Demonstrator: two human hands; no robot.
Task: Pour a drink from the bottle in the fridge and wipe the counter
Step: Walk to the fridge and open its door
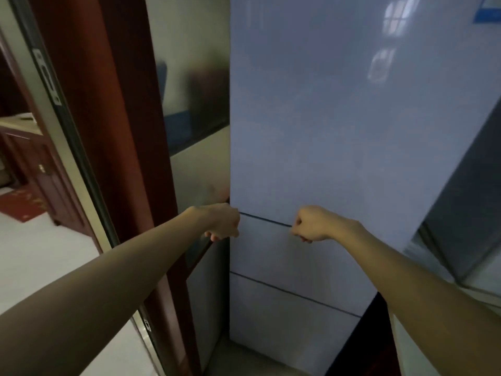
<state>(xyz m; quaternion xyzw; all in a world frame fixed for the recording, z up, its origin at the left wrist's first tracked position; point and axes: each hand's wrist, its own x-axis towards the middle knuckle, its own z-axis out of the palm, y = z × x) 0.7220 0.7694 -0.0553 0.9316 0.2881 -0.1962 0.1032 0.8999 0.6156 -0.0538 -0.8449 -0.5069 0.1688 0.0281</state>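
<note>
The tall pale grey fridge (325, 131) fills the middle of the view, and all its doors are closed. A dark seam separates the upper door from the middle drawer (265, 256), with a lower drawer (284, 321) beneath. My left hand (221, 222) is at the fridge's left edge, level with that seam, its fingers curled around the door's edge. My right hand (311, 225) hangs in front of the seam as a closed fist holding nothing. No bottle is in view.
A dark red-brown door frame (130, 158) and a metal sliding-door track (70, 126) stand left of the fridge. Through the doorway are a wooden cabinet (40, 172) and a red mat (21, 204) on a pale floor. A glass panel (466, 213) is at the right.
</note>
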